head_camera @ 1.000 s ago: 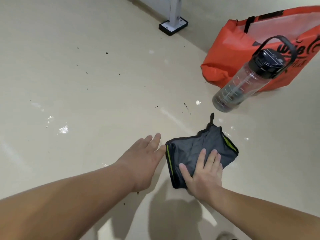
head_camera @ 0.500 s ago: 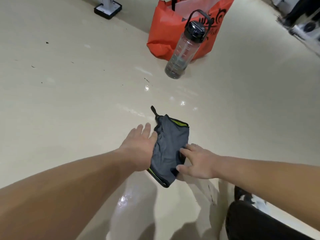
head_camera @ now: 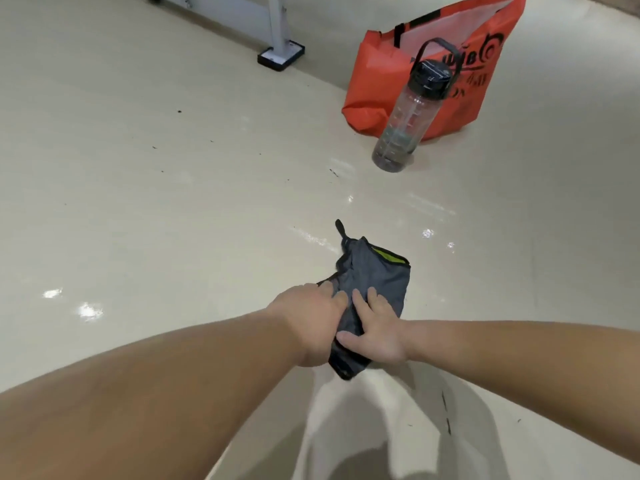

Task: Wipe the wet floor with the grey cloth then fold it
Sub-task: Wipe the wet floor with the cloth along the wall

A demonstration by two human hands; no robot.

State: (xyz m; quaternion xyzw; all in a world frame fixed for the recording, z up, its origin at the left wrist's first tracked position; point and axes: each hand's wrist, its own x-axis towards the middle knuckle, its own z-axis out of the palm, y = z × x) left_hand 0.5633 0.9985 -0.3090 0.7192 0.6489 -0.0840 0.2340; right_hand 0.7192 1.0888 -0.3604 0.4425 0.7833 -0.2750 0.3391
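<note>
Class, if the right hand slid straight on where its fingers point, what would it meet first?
More of the grey cloth under the right hand; beyond that, seemingly only shiny floor.

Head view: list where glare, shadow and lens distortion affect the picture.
Head view: bright glare spots dot the floor at the left and between the grey cloth and the bottle; head view: a soft shadow spreads on the floor below the cloth; head view: wide-angle stretch swells the forearms at the bottom edge and tilts the bottle; overall slightly soft.
</note>
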